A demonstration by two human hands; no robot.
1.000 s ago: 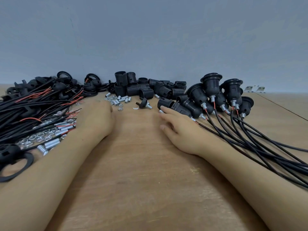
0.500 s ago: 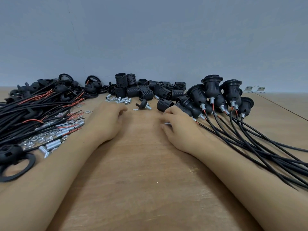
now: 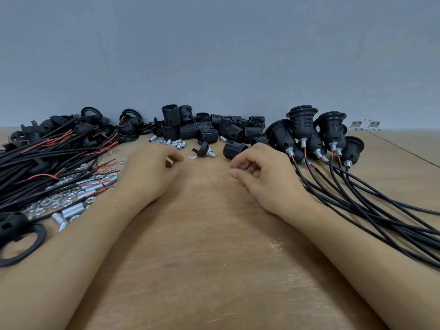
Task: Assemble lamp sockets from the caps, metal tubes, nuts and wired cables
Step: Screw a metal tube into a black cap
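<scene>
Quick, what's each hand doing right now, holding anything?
Left hand: fingers loosely curled, resting on the table, holding nothing visible.
Right hand: fingers loosely curled, nothing visibly held.

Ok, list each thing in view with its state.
Left hand: fingers loosely curled, empty.
Right hand: fingers loosely curled, empty.
Finished sockets: assembled, cables attached, heaped right.
Socket bodies: loose, piled.
Cables: unassembled, heaped left.
Nuts: scattered.
Tubes: loose.
</scene>
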